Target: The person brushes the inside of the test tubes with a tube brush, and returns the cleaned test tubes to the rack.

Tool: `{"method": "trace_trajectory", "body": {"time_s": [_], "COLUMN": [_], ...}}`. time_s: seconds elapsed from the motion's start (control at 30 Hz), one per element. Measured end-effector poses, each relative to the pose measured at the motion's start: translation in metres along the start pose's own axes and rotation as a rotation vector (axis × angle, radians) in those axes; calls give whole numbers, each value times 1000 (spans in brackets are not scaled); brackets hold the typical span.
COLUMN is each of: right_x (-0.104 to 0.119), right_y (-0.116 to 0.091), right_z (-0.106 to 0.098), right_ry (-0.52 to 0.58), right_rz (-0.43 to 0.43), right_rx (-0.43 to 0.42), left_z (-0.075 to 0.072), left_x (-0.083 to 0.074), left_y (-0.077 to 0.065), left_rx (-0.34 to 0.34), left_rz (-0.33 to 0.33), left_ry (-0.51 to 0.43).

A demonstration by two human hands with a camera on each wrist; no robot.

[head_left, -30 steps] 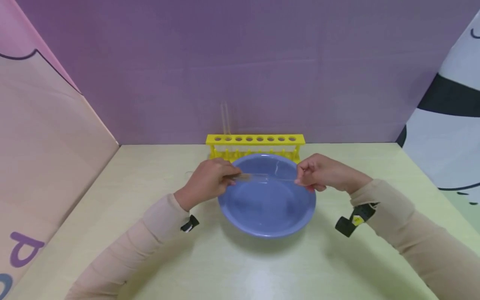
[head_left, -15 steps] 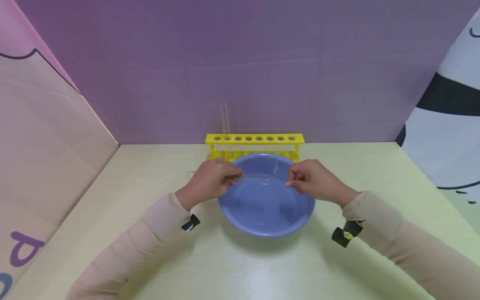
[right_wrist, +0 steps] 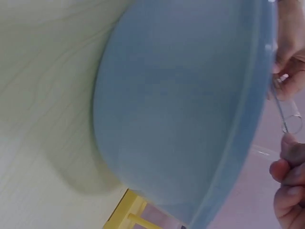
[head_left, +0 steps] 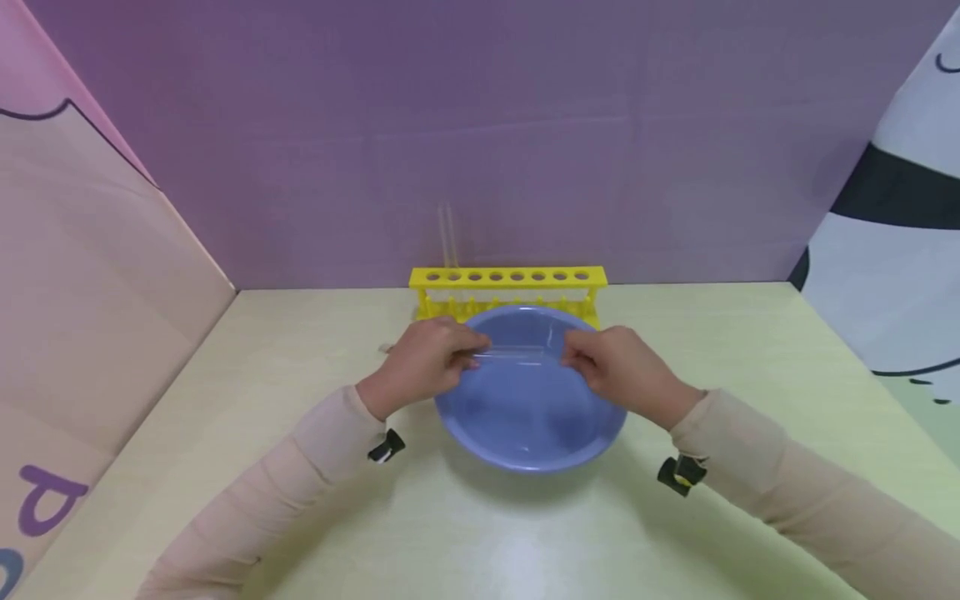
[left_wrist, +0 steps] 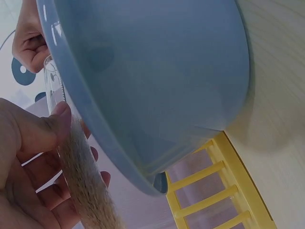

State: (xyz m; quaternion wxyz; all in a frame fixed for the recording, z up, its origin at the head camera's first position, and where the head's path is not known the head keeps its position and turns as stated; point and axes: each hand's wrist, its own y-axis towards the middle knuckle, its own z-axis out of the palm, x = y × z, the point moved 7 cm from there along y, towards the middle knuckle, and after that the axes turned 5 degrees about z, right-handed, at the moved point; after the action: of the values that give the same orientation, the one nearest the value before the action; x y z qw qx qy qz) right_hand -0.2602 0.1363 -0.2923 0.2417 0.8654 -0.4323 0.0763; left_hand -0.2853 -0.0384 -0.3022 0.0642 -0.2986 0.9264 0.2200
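My left hand (head_left: 427,358) grips a clear test tube (head_left: 513,352) lying nearly level above the blue basin (head_left: 528,417), fingers and thumb wrapped round it. Inside the tube, the left wrist view shows the tan bristles (left_wrist: 88,176) of a test tube brush, with its twisted wire running toward the tube's mouth. At that mouth, my right hand (head_left: 626,371) has its fingers curled and pinches the wire (right_wrist: 282,114) end. The tube's closed end pokes out left of my left hand.
Behind the basin stands a yellow test tube rack (head_left: 517,279), partly hidden by it. Another clear tube (head_left: 447,237) rises from the rack's left side. A purple backdrop (head_left: 525,150) closes off the back of the pale table (head_left: 487,533).
My right hand has moved left toward my left hand, and the brush has slid deeper into the tube. Bristles once seen beside my left fingers no longer show there. My left hand stays nearly still.
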Motion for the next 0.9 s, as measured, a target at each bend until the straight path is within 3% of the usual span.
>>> {"method": "trace_trajectory", "body": {"time_s": [0.2, 0.37, 0.6, 0.9], "right_x": [7, 18, 26, 23], "right_y": [-4, -6, -13, -19], "right_z": [4, 4, -1, -4], "right_ry": [-131, -254, -341, -414], "right_rz": [-99, -227, -414, -461], "right_rx": [-80, -156, -260, -306], "left_z": [-1, -1, 1, 5], "left_x": [-3, -5, -8, -15], "left_y": [0, 1, 1, 2], "left_rx": [-13, -2, 13, 92], "left_rz": [24, 27, 23, -32], "left_ry": [-25, -33, -67, -26]}}
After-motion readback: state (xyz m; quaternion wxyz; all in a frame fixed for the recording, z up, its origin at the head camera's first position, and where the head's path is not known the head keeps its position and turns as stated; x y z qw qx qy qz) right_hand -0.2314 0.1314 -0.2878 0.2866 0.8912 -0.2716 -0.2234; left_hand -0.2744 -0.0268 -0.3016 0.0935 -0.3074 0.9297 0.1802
